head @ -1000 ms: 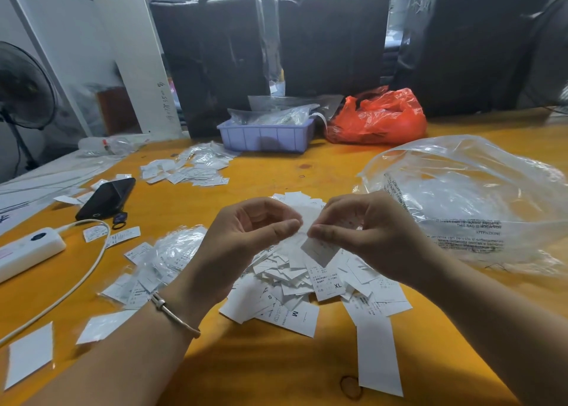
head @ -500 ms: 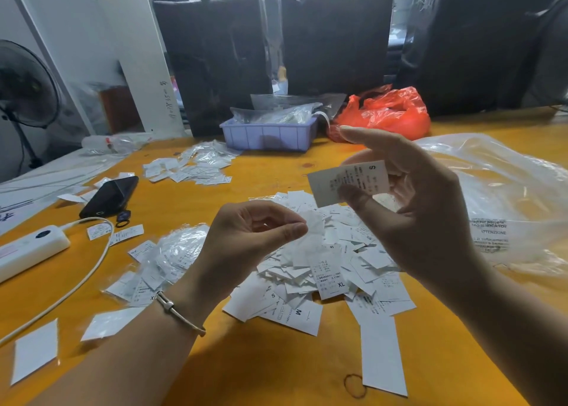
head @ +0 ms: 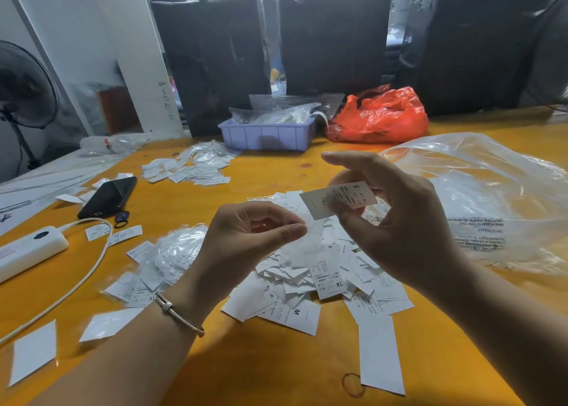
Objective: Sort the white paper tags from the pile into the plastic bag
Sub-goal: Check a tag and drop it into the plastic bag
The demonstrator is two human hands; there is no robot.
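Paper this thin weighs nothing and bends at a breath, so the tag in my right hand wants a light pinch near one short end, thumb under and fingers over, which is how I have it now, held up above the pile with the letter S showing. It should not slip, but I judge it could flutter off course if I let go too high, so better to carry it right to the bag's mouth. The rest of the tags lie loose and overlapping in the pile at the table's middle, just under my hands; they are flat to the wood, so a fingernail at an edge is probably the way to lift one.

My left hand hangs over the pile's 9 o'clock side, fingers curled with thumb near fingertip, and I cannot tell whether it pinches anything (perhaps nothing at all).

The plastic bag lies crumpled at 2 o'clock from the pile, just beside it; its opening is hard to make out. At 10 o'clock sit a phone, and a power strip with its cable, well clear. A purple tray and a red bag stand at 12 o'clock. Nothing blocks the way to the plastic bag.
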